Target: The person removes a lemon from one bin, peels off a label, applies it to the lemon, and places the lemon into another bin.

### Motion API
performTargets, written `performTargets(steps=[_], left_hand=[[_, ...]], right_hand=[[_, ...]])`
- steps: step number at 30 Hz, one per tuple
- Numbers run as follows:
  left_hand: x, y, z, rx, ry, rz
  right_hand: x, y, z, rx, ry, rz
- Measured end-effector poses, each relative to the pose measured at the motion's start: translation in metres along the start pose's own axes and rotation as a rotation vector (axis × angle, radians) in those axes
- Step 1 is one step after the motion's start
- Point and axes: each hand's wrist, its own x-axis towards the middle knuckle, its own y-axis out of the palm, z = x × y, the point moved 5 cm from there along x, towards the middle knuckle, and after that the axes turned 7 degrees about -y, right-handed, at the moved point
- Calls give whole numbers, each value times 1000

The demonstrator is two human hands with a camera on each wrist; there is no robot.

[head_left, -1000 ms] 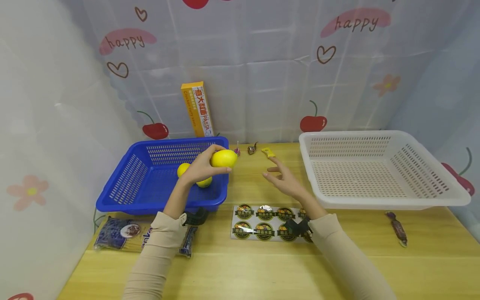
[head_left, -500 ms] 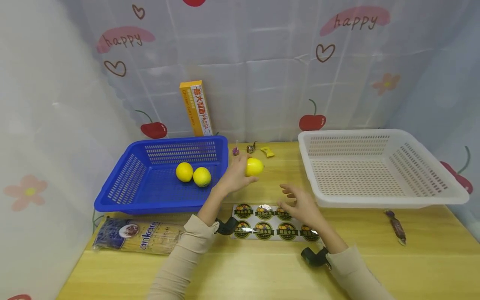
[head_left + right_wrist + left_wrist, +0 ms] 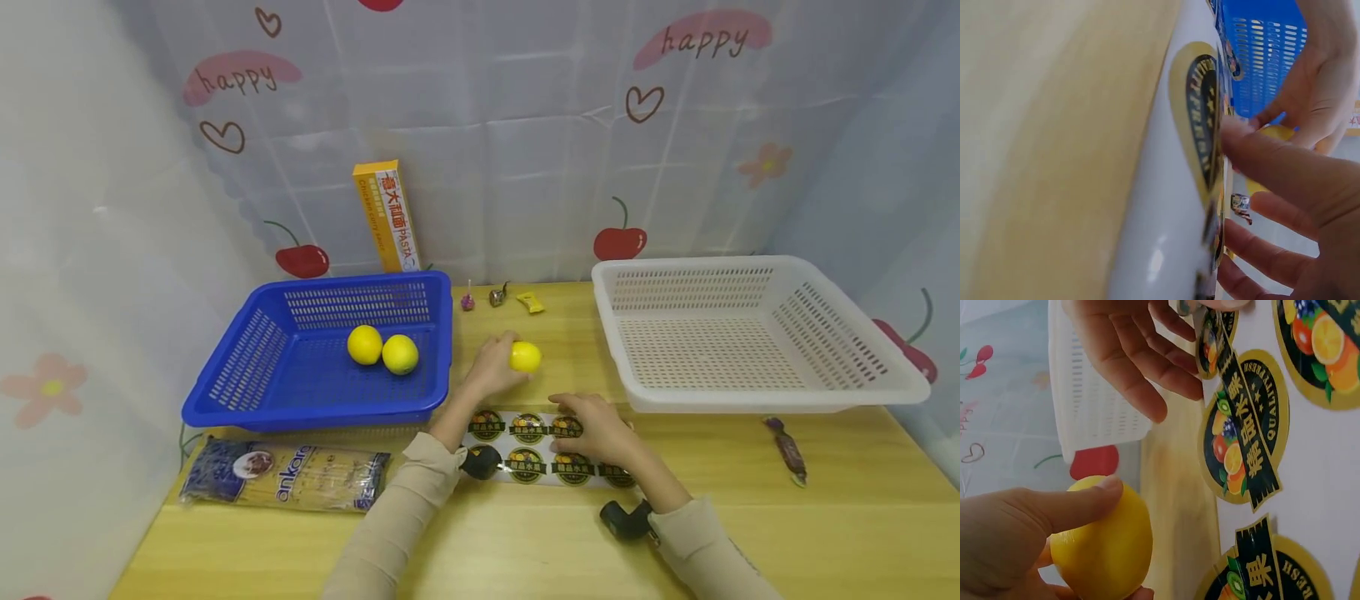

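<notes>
A yellow lemon (image 3: 527,357) is gripped by my left hand (image 3: 491,367), thumb on top in the left wrist view, over the table between the two baskets. My right hand (image 3: 600,429) is over the right part of a sheet of round fruit stickers (image 3: 527,429). Its fingers are spread and slightly bent, and the thumb (image 3: 1266,153) is right at a sticker in the right wrist view. In the blue basket (image 3: 307,379), on the left, lie two more lemons, one yellow (image 3: 365,344) and one slightly greener (image 3: 401,355).
A white basket (image 3: 712,358) stands at the right, with a long wrapped candy (image 3: 786,452) in front. Small candies, one a yellow packet (image 3: 530,302), lie at the back. A pasta box (image 3: 387,218) leans on the curtain; a spaghetti bag (image 3: 288,475) lies front left.
My left hand has carried the lemon from over the blue basket rightward and nearer, uncovering the two lemons there. My right hand has drawn back from beside the yellow candy to the stickers.
</notes>
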Motion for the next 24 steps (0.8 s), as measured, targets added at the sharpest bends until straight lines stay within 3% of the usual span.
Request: performTargets(steps=[6,14,24], left_hand=[[9,8,5,2,19,37],[13,14,11,-6,51,34],[12,12,19,-111,68,13]], right_hand=[[1,1,-1,-28,12,3],[3,5,-6,6,20,36],[5,4,-6,41,13,60]])
